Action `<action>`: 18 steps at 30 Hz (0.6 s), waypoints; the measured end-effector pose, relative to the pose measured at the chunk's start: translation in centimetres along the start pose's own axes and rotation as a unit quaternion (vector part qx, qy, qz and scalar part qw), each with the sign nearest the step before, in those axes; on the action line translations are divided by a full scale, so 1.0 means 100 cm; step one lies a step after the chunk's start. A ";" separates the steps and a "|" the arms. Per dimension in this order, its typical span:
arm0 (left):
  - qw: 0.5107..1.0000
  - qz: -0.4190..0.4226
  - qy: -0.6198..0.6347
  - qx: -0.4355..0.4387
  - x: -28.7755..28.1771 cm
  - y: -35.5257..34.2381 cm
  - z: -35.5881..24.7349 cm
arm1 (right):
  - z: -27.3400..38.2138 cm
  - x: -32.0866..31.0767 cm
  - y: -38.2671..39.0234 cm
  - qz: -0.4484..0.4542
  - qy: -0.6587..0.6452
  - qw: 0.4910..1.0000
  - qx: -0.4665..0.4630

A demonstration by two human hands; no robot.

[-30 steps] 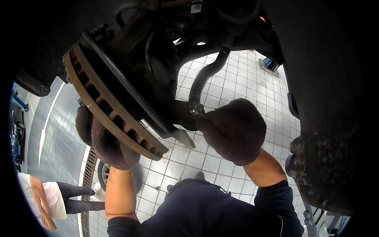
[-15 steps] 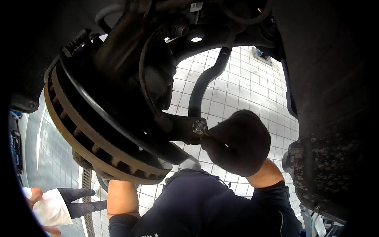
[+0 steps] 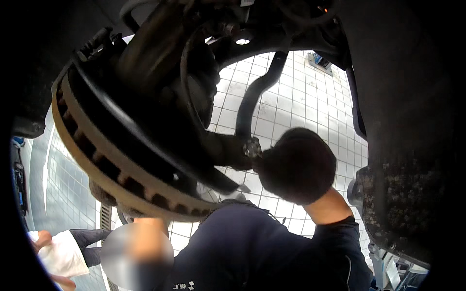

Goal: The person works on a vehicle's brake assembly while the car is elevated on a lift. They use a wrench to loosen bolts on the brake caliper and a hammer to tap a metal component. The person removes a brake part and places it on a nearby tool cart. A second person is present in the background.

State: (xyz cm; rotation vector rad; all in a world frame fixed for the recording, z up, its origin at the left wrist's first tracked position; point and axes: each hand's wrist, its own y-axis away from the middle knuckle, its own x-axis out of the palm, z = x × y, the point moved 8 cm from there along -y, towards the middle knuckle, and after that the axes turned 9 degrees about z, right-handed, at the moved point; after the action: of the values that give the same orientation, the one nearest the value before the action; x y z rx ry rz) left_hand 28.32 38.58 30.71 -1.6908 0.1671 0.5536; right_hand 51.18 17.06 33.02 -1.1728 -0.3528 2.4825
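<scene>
My right hand [image 3: 296, 165], in a dark glove, is closed at a castellated metal nut [image 3: 251, 148] on a dark joint arm [image 3: 228, 150]; what its fingertips hold is too small and dark to name. My left hand [image 3: 102, 193], also gloved, is behind and beneath the rusty-edged brake disc [image 3: 136, 186], its fingers mostly hidden. A dark shield [image 3: 124, 126] lines the disc's inner side. A curved black bar [image 3: 255, 92] rises behind the nut.
A dark wheel-arch liner [image 3: 403, 121] fills the right. Hoses and suspension parts [image 3: 194, 58] hang above. Below are a tiled floor [image 3: 310, 97] and drain grate [image 3: 106, 218]. Another person in a white top [image 3: 63, 254] stands lower left. Blue equipment [image 3: 318, 62] is at the back.
Since a second ago, the disc has shifted left in view and now covers more of my left hand. My right hand remains at the nut, a little further right.
</scene>
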 end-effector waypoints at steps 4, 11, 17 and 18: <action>0.999 0.020 0.002 0.029 0.003 0.005 0.002 | 0.035 -0.026 -0.022 -0.062 0.108 0.984 -0.125; 0.976 -0.094 0.087 0.178 -0.010 -0.040 -0.033 | 0.001 -0.020 0.002 -0.171 -0.073 0.981 -0.051; 0.984 0.009 0.178 0.014 -0.038 -0.026 -0.038 | 0.001 -0.001 0.009 -0.250 -0.107 0.962 0.007; 0.985 0.006 0.169 0.028 -0.037 -0.016 -0.043 | -0.019 0.000 0.024 -0.282 -0.182 0.941 0.041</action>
State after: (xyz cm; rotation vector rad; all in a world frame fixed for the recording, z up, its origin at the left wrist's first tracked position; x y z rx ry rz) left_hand 26.92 34.04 34.25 -1.7200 0.4332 0.2635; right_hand 52.13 14.98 30.98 -0.4733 -0.5842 2.1526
